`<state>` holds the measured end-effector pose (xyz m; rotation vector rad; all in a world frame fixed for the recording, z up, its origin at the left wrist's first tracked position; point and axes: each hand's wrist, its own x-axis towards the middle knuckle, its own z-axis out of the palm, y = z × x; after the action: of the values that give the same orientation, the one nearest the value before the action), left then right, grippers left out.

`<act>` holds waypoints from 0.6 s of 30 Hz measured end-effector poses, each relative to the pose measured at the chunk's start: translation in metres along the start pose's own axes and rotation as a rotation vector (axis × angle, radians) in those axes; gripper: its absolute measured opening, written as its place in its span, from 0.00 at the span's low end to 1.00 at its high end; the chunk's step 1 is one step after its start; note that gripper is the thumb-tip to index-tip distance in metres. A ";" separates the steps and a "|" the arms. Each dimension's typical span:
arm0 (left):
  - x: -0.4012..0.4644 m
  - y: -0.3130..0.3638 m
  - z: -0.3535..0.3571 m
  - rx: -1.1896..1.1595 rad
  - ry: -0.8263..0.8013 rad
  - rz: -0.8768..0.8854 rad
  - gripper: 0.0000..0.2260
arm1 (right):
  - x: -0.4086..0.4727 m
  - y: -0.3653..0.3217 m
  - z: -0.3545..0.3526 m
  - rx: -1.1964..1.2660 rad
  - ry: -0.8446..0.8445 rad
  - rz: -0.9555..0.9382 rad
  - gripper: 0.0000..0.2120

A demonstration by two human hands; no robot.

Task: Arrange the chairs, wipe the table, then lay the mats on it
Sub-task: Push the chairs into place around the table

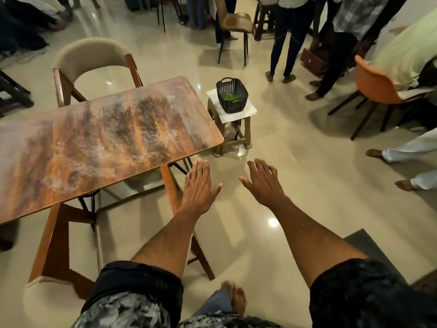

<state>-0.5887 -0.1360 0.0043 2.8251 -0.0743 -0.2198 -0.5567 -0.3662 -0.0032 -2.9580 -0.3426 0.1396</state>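
Both my left hand and right hand hover flat and empty beyond the worn wooden table, right side. I judge the far beige padded wooden-framed chair stiff, fairly heavy; grip its backrest.

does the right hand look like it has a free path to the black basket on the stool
Probably yes. The right hand is open and empty, with only bare floor between it and the black basket on the stool, though it seems beyond arm's length.
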 end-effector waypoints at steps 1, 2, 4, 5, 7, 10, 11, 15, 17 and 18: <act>0.006 0.002 0.004 -0.007 -0.008 -0.003 0.40 | 0.005 0.003 0.002 0.006 -0.005 0.002 0.38; 0.012 0.004 0.007 -0.016 -0.017 -0.008 0.40 | 0.009 0.004 0.004 0.012 -0.011 0.000 0.38; 0.027 0.008 0.014 -0.025 -0.030 -0.011 0.40 | 0.019 0.010 0.007 0.006 -0.025 0.002 0.38; 0.036 0.011 0.016 -0.029 -0.036 -0.010 0.39 | 0.024 0.013 0.007 -0.003 -0.030 0.003 0.37; 0.054 0.018 0.018 -0.033 -0.046 -0.001 0.39 | 0.033 0.019 0.006 -0.010 -0.031 0.014 0.34; 0.085 0.031 0.012 -0.043 -0.017 0.029 0.39 | 0.052 0.030 -0.002 -0.026 -0.019 0.029 0.33; 0.096 0.037 0.009 -0.049 -0.018 0.041 0.39 | 0.059 0.034 -0.006 -0.026 -0.020 0.039 0.34; 0.131 0.050 0.001 -0.027 -0.010 0.074 0.39 | 0.085 0.053 -0.019 -0.037 0.014 0.055 0.33; 0.150 0.052 -0.001 -0.025 -0.003 0.074 0.39 | 0.100 0.064 -0.025 -0.033 0.018 0.059 0.32; 0.161 0.053 0.000 -0.019 0.000 0.076 0.39 | 0.109 0.070 -0.027 -0.034 0.021 0.062 0.31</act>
<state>-0.4313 -0.1984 -0.0021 2.7966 -0.1783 -0.2023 -0.4324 -0.4119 0.0033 -3.0023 -0.2536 0.1115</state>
